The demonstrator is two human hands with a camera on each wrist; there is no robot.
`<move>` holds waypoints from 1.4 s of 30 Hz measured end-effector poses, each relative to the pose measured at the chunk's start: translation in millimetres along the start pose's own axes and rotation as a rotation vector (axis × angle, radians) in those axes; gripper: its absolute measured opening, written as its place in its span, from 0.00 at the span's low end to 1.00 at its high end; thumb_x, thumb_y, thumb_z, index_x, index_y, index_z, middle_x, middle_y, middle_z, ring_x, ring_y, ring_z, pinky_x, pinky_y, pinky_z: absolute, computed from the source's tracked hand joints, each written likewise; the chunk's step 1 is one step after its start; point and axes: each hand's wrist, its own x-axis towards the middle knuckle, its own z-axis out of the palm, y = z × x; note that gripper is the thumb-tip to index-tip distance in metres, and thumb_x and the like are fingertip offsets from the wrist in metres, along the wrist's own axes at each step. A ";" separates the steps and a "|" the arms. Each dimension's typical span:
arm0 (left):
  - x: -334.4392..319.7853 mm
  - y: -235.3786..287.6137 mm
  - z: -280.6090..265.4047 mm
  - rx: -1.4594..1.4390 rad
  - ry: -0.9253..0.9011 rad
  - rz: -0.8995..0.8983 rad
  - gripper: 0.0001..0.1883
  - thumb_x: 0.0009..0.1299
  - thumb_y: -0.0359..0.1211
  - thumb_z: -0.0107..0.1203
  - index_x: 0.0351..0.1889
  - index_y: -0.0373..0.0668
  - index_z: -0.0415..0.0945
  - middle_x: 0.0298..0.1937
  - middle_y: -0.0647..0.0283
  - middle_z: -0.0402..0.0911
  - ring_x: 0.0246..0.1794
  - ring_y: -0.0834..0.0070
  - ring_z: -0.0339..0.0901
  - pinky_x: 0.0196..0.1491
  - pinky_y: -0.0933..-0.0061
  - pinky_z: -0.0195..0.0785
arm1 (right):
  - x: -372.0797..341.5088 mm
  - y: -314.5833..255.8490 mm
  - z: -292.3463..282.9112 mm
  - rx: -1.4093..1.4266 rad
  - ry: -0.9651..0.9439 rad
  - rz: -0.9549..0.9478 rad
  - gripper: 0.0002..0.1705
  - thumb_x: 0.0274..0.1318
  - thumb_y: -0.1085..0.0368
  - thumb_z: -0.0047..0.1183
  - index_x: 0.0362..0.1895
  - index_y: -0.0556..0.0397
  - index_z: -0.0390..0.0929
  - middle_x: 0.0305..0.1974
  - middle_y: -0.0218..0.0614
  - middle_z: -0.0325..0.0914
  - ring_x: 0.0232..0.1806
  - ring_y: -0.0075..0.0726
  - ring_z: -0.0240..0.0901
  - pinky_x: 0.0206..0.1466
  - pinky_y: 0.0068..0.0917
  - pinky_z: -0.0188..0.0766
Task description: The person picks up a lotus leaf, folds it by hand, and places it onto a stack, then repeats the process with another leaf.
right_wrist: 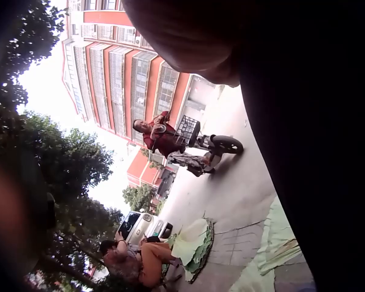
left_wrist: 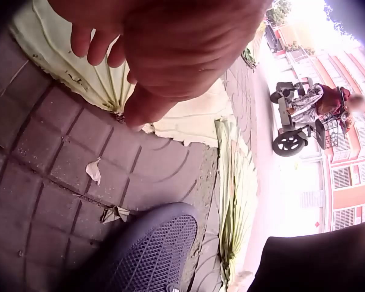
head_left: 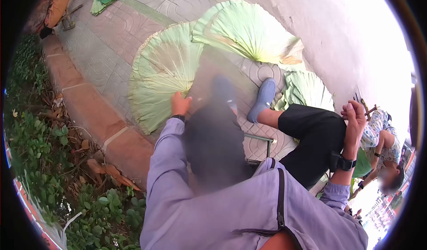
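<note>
While the left hand (head_left: 180, 104) hangs by a round leaf (head_left: 164, 63), its fingers look loose and released.
The right hand (head_left: 355, 123), equally loose, is near the right knee (head_left: 331, 125); the leaf lies left of the head view's upper centre.

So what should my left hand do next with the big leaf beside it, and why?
Perhaps pinch the leaf where its veins meet: your left hand is right beside that spot, apparently open, and the leaf lies spread on the pavement.

Round pale-green leaf (head_left: 164, 67): matt, ribbed, papery
Lilac zipped jacket (head_left: 222, 210): smooth cloth
Grey-blue perforated shoe (left_wrist: 149, 258): matt, plastic-looking
</note>
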 end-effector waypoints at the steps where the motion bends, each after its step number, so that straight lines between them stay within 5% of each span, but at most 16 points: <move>1: 5.4 3.9 -0.9 0.040 -0.016 -0.009 0.34 0.58 0.41 0.72 0.61 0.38 0.75 0.62 0.38 0.75 0.61 0.42 0.74 0.62 0.50 0.69 | 2.0 1.4 -0.3 -0.024 -0.011 -0.011 0.13 0.74 0.61 0.54 0.53 0.56 0.80 0.38 0.31 0.82 0.37 0.22 0.77 0.43 0.21 0.74; 9: 29.2 20.7 8.0 0.383 -0.066 0.032 0.47 0.59 0.42 0.74 0.76 0.48 0.60 0.75 0.43 0.61 0.68 0.43 0.68 0.64 0.43 0.66 | 2.6 -15.3 11.4 -0.043 -0.001 0.034 0.12 0.73 0.63 0.55 0.53 0.57 0.81 0.38 0.31 0.82 0.38 0.21 0.76 0.45 0.20 0.72; 15: 33.8 28.6 1.7 0.598 -0.074 0.126 0.46 0.57 0.43 0.75 0.73 0.48 0.63 0.70 0.48 0.66 0.62 0.48 0.74 0.58 0.44 0.71 | 4.2 -14.6 12.8 -0.028 -0.002 0.047 0.12 0.73 0.64 0.55 0.53 0.57 0.81 0.38 0.31 0.83 0.38 0.21 0.75 0.46 0.20 0.73; 21: 49.1 16.3 -5.5 0.646 -0.129 0.256 0.33 0.63 0.37 0.65 0.67 0.46 0.67 0.61 0.51 0.73 0.53 0.46 0.80 0.49 0.45 0.76 | 4.7 -13.5 11.9 -0.039 -0.010 0.025 0.12 0.73 0.64 0.55 0.53 0.58 0.80 0.37 0.31 0.82 0.38 0.21 0.75 0.45 0.20 0.73; 27: 50.4 23.8 -40.1 0.525 -0.134 0.217 0.20 0.66 0.32 0.56 0.57 0.44 0.72 0.51 0.48 0.81 0.49 0.43 0.82 0.47 0.42 0.76 | 5.3 -12.7 10.8 -0.031 -0.012 0.021 0.12 0.72 0.64 0.55 0.53 0.58 0.80 0.37 0.32 0.82 0.37 0.22 0.76 0.44 0.20 0.72; 30: 53.6 21.4 -73.4 0.463 0.026 0.250 0.13 0.68 0.31 0.53 0.51 0.44 0.74 0.48 0.49 0.82 0.47 0.45 0.83 0.46 0.43 0.76 | 4.6 -7.9 8.6 0.013 -0.014 0.028 0.12 0.72 0.63 0.55 0.53 0.57 0.80 0.38 0.31 0.82 0.38 0.22 0.77 0.44 0.20 0.72; 37: 63.2 10.9 -176.4 0.209 0.222 0.029 0.19 0.69 0.30 0.51 0.58 0.39 0.79 0.50 0.44 0.85 0.51 0.45 0.82 0.51 0.50 0.74 | -2.2 -8.1 4.8 0.056 -0.009 0.003 0.13 0.71 0.61 0.56 0.50 0.56 0.82 0.36 0.30 0.82 0.37 0.21 0.77 0.43 0.19 0.71; 40: 59.1 6.9 -217.5 -0.078 0.222 0.037 0.17 0.68 0.28 0.50 0.54 0.37 0.81 0.47 0.44 0.86 0.49 0.50 0.83 0.52 0.55 0.73 | -4.7 -3.1 1.4 0.061 0.003 -0.045 0.13 0.70 0.61 0.56 0.49 0.57 0.83 0.36 0.29 0.82 0.36 0.20 0.76 0.42 0.19 0.71; 42: 49.4 16.6 -239.5 -0.216 0.253 0.032 0.15 0.67 0.26 0.49 0.49 0.35 0.82 0.41 0.54 0.86 0.42 0.65 0.82 0.47 0.64 0.71 | -5.3 0.7 -1.1 0.074 0.000 -0.068 0.12 0.70 0.62 0.56 0.49 0.57 0.82 0.35 0.29 0.81 0.36 0.21 0.75 0.41 0.20 0.71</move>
